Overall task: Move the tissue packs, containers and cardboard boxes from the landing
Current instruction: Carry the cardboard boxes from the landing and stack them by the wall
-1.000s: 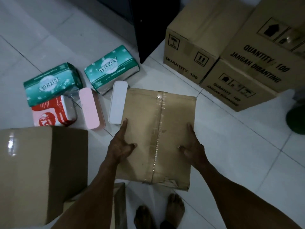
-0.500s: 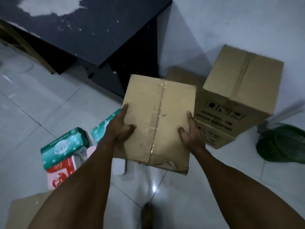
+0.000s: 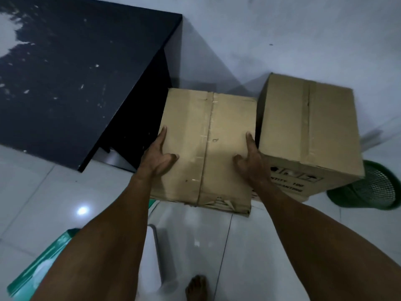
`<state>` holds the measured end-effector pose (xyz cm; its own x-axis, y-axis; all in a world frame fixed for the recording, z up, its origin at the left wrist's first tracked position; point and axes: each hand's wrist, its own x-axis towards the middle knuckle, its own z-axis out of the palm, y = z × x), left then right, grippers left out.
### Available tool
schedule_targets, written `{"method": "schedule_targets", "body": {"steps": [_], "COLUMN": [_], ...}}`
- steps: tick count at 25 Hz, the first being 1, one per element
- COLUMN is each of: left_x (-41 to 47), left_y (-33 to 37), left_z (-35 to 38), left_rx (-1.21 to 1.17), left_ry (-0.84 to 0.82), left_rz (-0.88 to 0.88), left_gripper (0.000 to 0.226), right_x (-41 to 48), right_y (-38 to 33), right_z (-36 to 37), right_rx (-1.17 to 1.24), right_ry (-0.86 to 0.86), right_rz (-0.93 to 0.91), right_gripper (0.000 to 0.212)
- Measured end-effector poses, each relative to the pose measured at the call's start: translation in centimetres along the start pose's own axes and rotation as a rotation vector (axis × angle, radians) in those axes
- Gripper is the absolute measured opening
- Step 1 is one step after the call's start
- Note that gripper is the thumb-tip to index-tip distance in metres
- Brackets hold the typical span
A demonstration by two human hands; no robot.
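- A glossy white tiled floor (image 3: 54, 192) is being shown beneath a pale wall (image 3: 282, 35), and a small light is being reflected in one tile.
- The upper left is being filled by a black tabletop (image 3: 76, 83) flecked with white marks.
- A plain brown cardboard box (image 3: 206, 148), taped along a seam down its top, is being held above the floor, between the tabletop and a larger box on the right. Its crumpled near edge is being turned toward the camera.
- The box's left side is being gripped by the left hand (image 3: 159, 158), with the thumb laid over the top face.
- The opposite side is being clamped by the right hand (image 3: 249, 161) in the same way.
- Just beside the held box, a larger brown cardboard carton (image 3: 308, 131) with black printing is being kept against the wall.
- A dark green mesh basket (image 3: 373, 192) is being partly hidden behind that carton.
- Low on the floor, a green tissue pack (image 3: 39, 266) is being partly covered by the left forearm, and a white rounded container (image 3: 153, 268) and a bare foot (image 3: 196, 287) are being framed between the forearms.
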<state>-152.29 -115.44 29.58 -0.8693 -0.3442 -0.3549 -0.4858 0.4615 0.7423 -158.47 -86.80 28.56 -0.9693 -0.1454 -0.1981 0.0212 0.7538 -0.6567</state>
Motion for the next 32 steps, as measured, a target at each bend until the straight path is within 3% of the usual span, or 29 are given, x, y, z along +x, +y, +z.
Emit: {"method": "schedule_targets", "body": {"steps": [7,10,14,17,20,22,27,32], "left_x": [8.5,10.6,10.3,7.0,2.0,-0.6,-0.6,4.8], "left_y": [-0.2,0.3,0.1,-0.1,-1.3,-2.9,-3.8,-2.2], "left_z": [1.9,1.9,1.6,0.3,-1.0,-1.2,1.3,1.9], "left_rx": [0.007,0.035,0.248,0.362,0.417,0.564,0.650,0.689], "left_ry": [0.014,0.013,0.083,0.053,-0.119,-0.146,0.065,0.099], "left_rz": [0.019,0.035,0.054,0.073,0.158,0.218,0.285,0.319], "left_gripper": [0.096,0.094,0.087,0.076,0.101,0.116,0.089,0.084], "right_x": [4.6,4.9,3.1,1.2,-0.2,-0.8,-0.8,3.1], "right_y": [-1.0,-2.1,-1.5,-0.6,-1.0,-1.7,-1.9,-2.8], "right_z": [2.2,2.6,1.7,1.0,1.2,1.4,2.4,1.9], "right_rx": [-0.219,-0.280,-0.363,-0.601,-0.686,-0.690,-0.795,-0.810], "right_ry": [-0.010,0.007,-0.193,-0.361,-0.369,-0.332,-0.240,-0.199], "right_rz": [0.103,0.030,-0.150,-0.296,-0.260,-0.221,-0.212,-0.175], "right_gripper": [0.088,0.087,0.126,0.141,0.131,0.119,0.108,0.107]}}
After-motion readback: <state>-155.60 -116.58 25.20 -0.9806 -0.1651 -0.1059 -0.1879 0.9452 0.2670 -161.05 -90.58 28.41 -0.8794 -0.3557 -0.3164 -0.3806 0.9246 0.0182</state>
